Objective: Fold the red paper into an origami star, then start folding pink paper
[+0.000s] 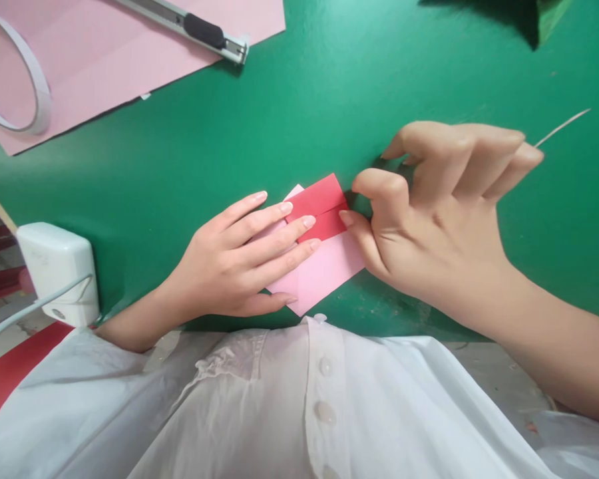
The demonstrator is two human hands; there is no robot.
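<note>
At left, the left hand (234, 259) lies spread, grasping nothing, its fingertips on the red paper (329, 189) and the pink paper (324, 269) beneath. The red piece looks already folded, a seam across it; whether it is fixed down, or what remains, cannot be told. That seam slants away from the body toward the right — fingers hide which side is longer. Rightmost, the right hand (442, 219) is curled, thumb at the red edge — its grip unclear.
</note>
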